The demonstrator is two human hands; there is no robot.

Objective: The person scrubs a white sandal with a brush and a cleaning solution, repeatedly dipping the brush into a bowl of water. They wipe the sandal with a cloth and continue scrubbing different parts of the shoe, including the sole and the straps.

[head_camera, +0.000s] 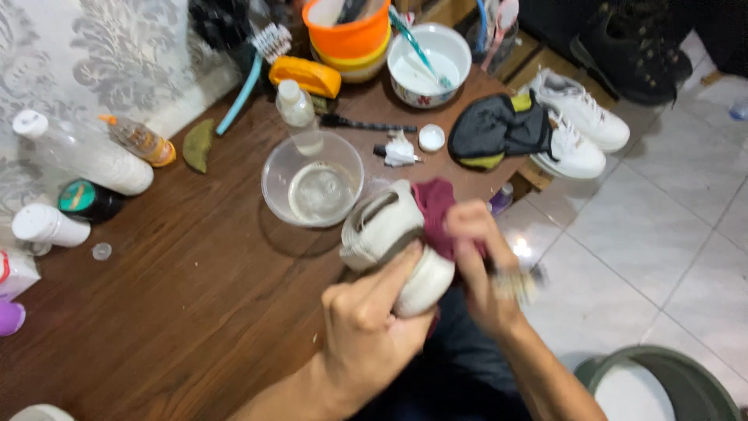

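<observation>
Shoe (389, 234), off-white, wrapped in maroon cloth (433, 209).

A clear bowl (312, 185) sits on the wooden table (179, 288) near bottles (86, 160), an orange bucket (348, 35) and white sneakers (580, 125).

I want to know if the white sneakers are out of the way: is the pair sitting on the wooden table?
No, the pair of white sneakers rests on a low wooden rack beside the table, off its edge.

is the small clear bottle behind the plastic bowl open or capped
Open, it seems. The bottle stands upright with no coloured cap; a loose white cap lies on the table.
</observation>
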